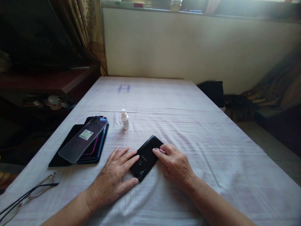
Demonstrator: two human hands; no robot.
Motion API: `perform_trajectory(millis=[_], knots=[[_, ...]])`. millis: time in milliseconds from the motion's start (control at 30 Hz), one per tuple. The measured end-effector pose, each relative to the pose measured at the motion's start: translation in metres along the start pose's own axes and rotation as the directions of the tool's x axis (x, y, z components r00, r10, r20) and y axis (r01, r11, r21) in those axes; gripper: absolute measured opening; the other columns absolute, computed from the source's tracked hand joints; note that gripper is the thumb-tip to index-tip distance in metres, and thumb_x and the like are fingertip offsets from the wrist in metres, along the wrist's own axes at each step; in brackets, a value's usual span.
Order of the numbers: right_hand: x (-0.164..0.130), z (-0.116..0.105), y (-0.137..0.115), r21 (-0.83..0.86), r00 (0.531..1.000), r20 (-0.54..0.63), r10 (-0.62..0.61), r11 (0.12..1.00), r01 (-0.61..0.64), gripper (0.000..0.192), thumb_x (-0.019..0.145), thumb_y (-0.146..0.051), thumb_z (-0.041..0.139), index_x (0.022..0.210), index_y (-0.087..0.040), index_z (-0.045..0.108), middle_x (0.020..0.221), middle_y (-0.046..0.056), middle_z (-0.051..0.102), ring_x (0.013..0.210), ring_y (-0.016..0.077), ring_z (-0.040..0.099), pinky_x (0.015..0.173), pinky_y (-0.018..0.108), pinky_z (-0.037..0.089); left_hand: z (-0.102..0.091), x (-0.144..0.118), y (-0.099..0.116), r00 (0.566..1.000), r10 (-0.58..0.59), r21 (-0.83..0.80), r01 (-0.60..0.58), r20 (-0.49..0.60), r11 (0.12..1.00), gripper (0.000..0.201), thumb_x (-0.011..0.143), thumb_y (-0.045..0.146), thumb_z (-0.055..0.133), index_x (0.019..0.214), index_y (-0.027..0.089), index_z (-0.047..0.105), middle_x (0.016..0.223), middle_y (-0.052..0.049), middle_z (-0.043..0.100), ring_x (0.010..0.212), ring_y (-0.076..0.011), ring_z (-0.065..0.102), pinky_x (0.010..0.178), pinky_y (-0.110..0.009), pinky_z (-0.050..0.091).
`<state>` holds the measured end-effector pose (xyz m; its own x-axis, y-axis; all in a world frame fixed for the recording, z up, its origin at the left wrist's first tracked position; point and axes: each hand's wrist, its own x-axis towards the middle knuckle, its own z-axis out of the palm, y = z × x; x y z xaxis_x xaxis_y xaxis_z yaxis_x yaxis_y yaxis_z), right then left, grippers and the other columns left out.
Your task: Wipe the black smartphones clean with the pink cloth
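On the white cloth (188, 125), eyeglasses (25, 196) are seen far left of the black phone (146, 160), a stack of phones (82, 142) nearer on its left, and a small white bottle (125, 119) behind it. The phone, lying back up, is touched on its left edge by the flat, spread left hand (113, 180) and on its right edge by the loosely curled right hand (175, 164); nothing is gripped.

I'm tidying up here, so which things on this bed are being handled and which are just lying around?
In hand: black phone, lying back up, touched by left hand and right hand.

Lying about: stack of phones, small white bottle, glasses.
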<state>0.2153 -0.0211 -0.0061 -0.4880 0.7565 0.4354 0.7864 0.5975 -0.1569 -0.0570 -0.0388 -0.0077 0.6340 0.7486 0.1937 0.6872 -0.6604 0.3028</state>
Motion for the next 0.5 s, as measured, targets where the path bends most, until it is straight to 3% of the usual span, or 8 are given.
perform_trajectory(millis=[233,400,500], knots=[[-0.001,-0.001,0.009,-0.068,0.998,-0.016,0.063,0.996,-0.064,0.033,0.090,-0.008,0.049,0.112,-0.020,0.071,0.094,0.009,0.067,0.084,0.0192,0.061,0.074,0.028,0.051,0.000,0.000,0.001,1.000,-0.022,-0.008,0.022,0.003,1.000,0.059,0.086,0.037,0.067,0.142,0.028,0.050,0.146,-0.008,0.054,0.137,-0.0342,0.044,0.115,-0.059,0.028],[-0.001,-0.001,-0.002,0.003,0.999,0.001,-0.033,0.999,0.033,0.029,0.091,-0.009,0.052,0.112,-0.018,0.070,0.092,0.008,0.066,0.081,0.0176,0.061,0.072,0.025,0.050,0.001,0.000,0.001,1.000,-0.016,-0.003,0.016,0.002,1.000,0.060,0.086,0.036,0.068,0.142,0.026,0.050,0.146,-0.008,0.054,0.137,-0.0341,0.044,0.115,-0.059,0.028],[-0.001,-0.002,-0.002,0.001,1.000,0.006,-0.019,1.000,0.019,0.031,0.091,-0.008,0.050,0.111,-0.020,0.070,0.093,0.008,0.066,0.081,0.0177,0.061,0.073,0.026,0.050,0.000,0.000,0.001,1.000,-0.013,-0.002,0.013,0.000,1.000,0.060,0.086,0.036,0.068,0.142,0.026,0.050,0.146,-0.008,0.054,0.137,-0.0345,0.044,0.115,-0.060,0.028]])
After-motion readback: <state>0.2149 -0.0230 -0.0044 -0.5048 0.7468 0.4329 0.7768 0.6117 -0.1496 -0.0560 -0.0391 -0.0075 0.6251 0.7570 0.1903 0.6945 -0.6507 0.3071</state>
